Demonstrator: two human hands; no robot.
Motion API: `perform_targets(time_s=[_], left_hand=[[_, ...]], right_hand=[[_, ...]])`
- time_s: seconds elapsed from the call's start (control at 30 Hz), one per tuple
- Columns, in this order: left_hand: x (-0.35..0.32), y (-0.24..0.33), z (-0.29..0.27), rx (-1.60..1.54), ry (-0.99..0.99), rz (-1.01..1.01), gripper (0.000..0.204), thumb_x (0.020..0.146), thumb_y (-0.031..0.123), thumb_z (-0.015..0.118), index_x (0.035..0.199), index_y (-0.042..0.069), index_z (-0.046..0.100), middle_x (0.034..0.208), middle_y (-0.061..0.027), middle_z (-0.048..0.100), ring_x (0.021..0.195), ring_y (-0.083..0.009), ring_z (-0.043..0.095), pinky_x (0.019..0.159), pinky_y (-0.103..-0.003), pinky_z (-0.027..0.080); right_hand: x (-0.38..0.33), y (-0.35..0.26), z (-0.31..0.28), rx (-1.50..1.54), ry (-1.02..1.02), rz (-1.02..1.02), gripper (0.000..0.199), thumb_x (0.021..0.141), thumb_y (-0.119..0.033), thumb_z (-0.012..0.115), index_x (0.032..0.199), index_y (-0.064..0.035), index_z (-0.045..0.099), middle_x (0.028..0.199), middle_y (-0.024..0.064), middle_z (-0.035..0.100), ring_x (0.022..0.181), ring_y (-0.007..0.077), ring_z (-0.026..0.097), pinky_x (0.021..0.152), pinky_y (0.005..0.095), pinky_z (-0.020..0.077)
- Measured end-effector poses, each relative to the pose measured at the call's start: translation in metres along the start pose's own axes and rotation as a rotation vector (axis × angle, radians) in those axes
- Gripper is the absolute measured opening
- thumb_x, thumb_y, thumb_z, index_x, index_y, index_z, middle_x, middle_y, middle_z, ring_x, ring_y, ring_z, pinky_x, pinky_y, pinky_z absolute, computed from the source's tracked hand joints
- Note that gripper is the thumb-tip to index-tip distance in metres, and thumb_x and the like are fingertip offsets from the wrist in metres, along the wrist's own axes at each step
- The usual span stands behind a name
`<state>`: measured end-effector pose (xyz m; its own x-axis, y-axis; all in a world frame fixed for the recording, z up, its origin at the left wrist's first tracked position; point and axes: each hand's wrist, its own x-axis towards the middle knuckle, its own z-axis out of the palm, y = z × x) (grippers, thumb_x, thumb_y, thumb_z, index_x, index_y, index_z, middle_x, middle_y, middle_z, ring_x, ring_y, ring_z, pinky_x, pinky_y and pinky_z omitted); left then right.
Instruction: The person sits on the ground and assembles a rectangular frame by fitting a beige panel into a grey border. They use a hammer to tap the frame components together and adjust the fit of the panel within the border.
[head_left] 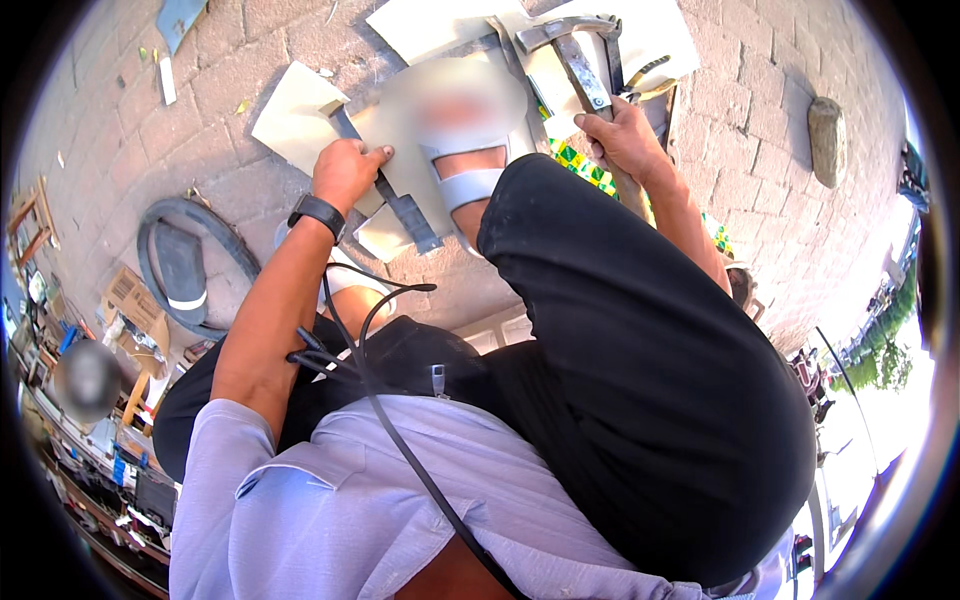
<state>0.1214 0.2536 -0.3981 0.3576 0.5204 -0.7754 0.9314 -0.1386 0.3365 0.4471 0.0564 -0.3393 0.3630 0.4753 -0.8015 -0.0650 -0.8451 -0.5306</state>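
Note:
My left hand [350,172] is closed around the middle of a flat, dark metal bar [408,217]. The bar slants, with a short crosspiece at its far end and a broader end toward me. Farther right, my right hand [630,140] grips a claw hammer [582,72] by its handle. The hammer's head points away from me, over a pale sheet [660,40]. Beside that head lies another metal tool, partly covered, whose kind I cannot make out. Pliers [655,82] with yellow and black handles lie just beyond my right hand. Between my hands is my sandalled foot [470,185].
Pale sheets [290,115] lie on the brick paving [250,70]. At left rests a looped black rubber strip [150,250]; a stone [827,142] sits at right. Green and yellow patterned material [585,165] shows beside my knee. A black cable [400,430] hangs across my body.

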Motion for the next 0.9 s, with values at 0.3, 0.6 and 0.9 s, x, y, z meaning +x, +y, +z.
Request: perform_targets(time_s=[0.3,0.6,0.9], left_hand=[[0.004,-0.007,0.005,-0.042,0.022,0.032,0.044,0.086,0.039,0.072,0.068,-0.001,0.066,0.059,-0.0088,0.065,0.051,-0.0182,0.063,0.055,-0.032,0.05],[0.001,0.0,0.0,-0.072,-0.031,-0.031,0.044,0.085,0.043,0.07,0.071,0.0,0.069,0.062,-0.0112,0.067,0.06,-0.025,0.067,0.064,-0.036,0.052],[0.004,-0.002,0.004,-0.137,-0.023,-0.025,0.04,0.087,0.032,0.074,0.069,-0.002,0.063,0.061,-0.0083,0.064,0.051,-0.0143,0.06,0.051,-0.028,0.049]], right_hand=[[0.011,-0.007,-0.004,-0.071,-0.004,-0.067,0.024,0.091,-0.018,0.068,0.097,0.0017,0.056,0.063,0.0021,0.055,0.051,0.01,0.051,0.047,0.0278,0.0432],[0.012,-0.002,-0.008,-0.083,0.044,-0.031,0.03,0.086,-0.022,0.068,0.1,0.0027,0.059,0.067,0.0053,0.058,0.057,0.0123,0.057,0.053,0.0305,0.0482],[-0.007,0.026,0.003,-0.082,0.06,0.013,0.031,0.087,-0.021,0.068,0.105,0.0027,0.057,0.067,0.0051,0.056,0.055,0.0125,0.054,0.053,0.0302,0.0462]])
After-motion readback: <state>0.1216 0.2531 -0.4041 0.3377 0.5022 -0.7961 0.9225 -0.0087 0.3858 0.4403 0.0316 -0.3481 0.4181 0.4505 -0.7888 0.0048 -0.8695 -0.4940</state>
